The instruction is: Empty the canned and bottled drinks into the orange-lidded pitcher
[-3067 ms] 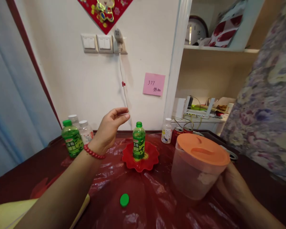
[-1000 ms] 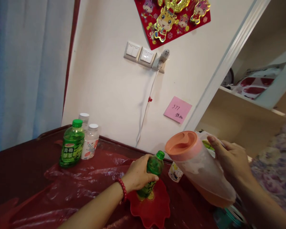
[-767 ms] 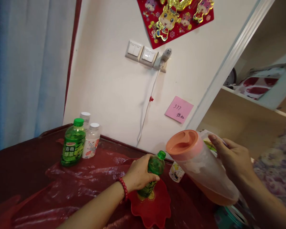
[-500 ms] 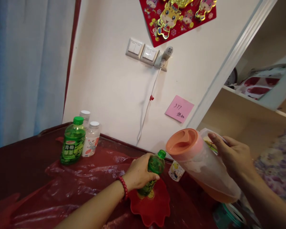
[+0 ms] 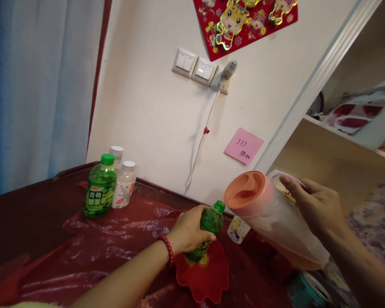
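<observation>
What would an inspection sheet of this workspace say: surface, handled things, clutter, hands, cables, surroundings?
Surface: dark table, partly covered by crumpled red plastic film.
Handled things: green bottle on a red scalloped dish; translucent jug with orange lid, tipped toward the bottle; no stream visible.
Clutter: capped green bottle, two white-capped bottles, teal can.
Hands: left hand grips the green bottle; right hand holds the jug by its handle.
Cables: white cord hanging from a wall plug.
Surroundings: blue curtain, light switches, pink note.
</observation>
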A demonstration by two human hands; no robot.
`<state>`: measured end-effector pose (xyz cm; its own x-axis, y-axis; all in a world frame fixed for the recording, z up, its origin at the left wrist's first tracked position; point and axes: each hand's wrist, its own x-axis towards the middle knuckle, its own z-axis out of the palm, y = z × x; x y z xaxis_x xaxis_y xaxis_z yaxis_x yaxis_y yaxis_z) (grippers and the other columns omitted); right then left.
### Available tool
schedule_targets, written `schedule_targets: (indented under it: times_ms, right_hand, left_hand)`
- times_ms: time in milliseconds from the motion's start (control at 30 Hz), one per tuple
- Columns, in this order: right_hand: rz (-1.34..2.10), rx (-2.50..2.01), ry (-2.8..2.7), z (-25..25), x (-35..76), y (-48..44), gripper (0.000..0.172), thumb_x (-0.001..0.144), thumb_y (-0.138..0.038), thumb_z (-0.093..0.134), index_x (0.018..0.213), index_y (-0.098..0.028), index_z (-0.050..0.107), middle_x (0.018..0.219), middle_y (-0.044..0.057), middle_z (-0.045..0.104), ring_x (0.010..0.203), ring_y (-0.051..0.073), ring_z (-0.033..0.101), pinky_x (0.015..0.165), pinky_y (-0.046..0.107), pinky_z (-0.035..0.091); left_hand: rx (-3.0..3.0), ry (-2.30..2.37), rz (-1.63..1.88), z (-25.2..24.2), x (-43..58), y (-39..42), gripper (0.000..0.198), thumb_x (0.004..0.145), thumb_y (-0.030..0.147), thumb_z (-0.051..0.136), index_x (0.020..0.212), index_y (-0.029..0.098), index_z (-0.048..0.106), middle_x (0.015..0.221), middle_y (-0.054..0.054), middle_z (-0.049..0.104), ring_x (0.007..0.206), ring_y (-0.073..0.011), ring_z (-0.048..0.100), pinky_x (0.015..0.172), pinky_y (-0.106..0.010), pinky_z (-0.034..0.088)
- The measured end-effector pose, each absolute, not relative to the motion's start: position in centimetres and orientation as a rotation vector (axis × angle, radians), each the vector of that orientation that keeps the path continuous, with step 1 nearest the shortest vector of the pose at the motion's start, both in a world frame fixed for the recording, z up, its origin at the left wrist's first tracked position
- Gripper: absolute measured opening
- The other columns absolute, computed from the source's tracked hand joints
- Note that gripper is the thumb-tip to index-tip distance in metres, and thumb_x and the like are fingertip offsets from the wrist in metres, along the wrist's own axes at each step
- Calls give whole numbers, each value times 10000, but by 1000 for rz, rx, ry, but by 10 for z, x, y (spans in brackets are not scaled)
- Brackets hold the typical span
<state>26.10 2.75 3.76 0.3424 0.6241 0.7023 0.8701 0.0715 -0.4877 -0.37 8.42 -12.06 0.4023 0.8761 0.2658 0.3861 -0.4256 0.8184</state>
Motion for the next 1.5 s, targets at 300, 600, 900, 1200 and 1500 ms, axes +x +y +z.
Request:
schedule_targets:
  times_ms: [300,600,900,1200,1500]
  right_hand:
    - [-359,-1672,-1370,42,253,27,665,649,-874,595,561,-218,534,510,-24,384,556,165,388,512,288,283]
    - [-374,-1702,-1369,48,252,27,726,617,-922,580,674,-204,668,542,5,527,589,212,474,547,312,337]
    - [-418,-1687,-1387,50,252,27,705,652,-919,585,558,-221,547,486,-15,431,559,184,423,519,299,297]
    - [-420,-1685,-1388,52,253,24,703,646,-912,589,580,-213,584,500,-10,457,564,188,438,527,300,308]
    - [-419,-1677,-1373,54,251,21,679,648,-893,602,566,-221,548,488,-16,421,536,180,406,516,307,296]
  left_hand:
    - [2000,1048,929,-119,-4,83,658,671,337,853,1285,252,633,1278,-68,724,1146,-324,676,942,-391,531]
    - [1991,1052,923,-115,-5,82,611,672,324,847,1245,248,651,1279,-67,723,1149,-326,673,918,-381,529]
    - [1996,1042,913,-113,-5,81,570,676,339,840,1208,245,659,1261,-66,729,1127,-326,678,882,-374,531]
    - [1996,1056,913,-114,-4,81,584,668,339,856,1211,247,662,1236,-58,738,1113,-325,682,879,-378,529]
    - [1994,1047,910,-114,-5,82,574,676,350,845,1211,254,660,1242,-64,735,1113,-323,681,889,-379,521]
